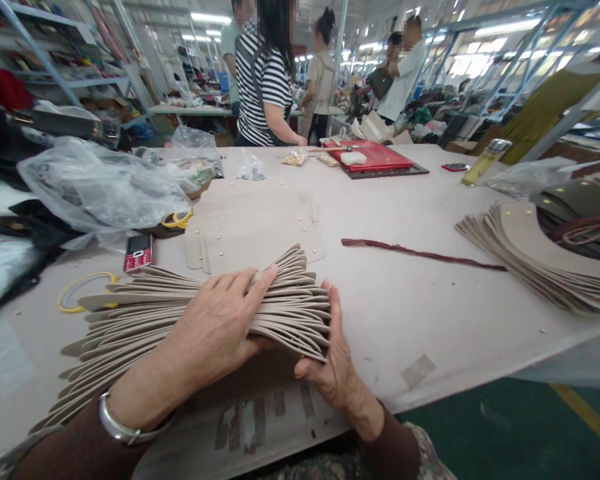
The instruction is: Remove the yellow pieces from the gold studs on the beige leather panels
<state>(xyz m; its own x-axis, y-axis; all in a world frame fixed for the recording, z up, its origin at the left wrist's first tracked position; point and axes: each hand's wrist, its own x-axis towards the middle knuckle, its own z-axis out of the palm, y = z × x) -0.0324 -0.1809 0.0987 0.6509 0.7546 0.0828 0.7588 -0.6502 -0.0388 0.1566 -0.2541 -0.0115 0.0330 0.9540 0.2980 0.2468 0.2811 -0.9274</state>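
Beige stack (290,303) lying gathered at its right end, fanning at its left

I am watching the stack spreading loosely leftward on the near part of the table (395,320), so I am judging it only partly gathered. The left hand (225,320) is pressing over its top, holding it down. Just beyond, studded panels (253,223) are lying flat, already bearing their studs. The right hand (333,360) is cupping the stack's right end, thumb below. A curved bundle (555,267) is showing studs on its top piece; I am seeing none on the stack.

Left to right, I am counting two yellow loops (183,220), one red keypad phone (139,253), one stack whose pieces are crowding too tightly to number, panels overlapping beyond counting, two small bags of golden bits (294,160), one red board (375,157), one dark red strip (423,253), one dark phone (455,167), one bottle (485,163) and one curved bundle
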